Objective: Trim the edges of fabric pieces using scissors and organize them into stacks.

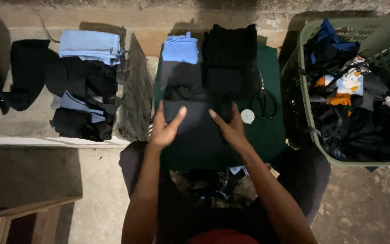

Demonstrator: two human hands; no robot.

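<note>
A dark folded garment [195, 122] lies on a dark green cloth-covered surface [271, 131] in front of me. My left hand [164, 129] rests flat on its left side, fingers spread and thumb pointing inward. My right hand [230, 129] presses flat on its right side. Neither hand grips anything. Beyond the garment sit a light blue folded piece [181, 48] and a stack of black folded clothes [231, 58].
Black scissors [264, 100] and a small white round object [248, 116] lie right of my hands. A green laundry basket [308, 113] full of mixed clothes stands at the right. Piles of dark and light blue clothes [84, 86] sit on the concrete ledge [23, 122] at the left.
</note>
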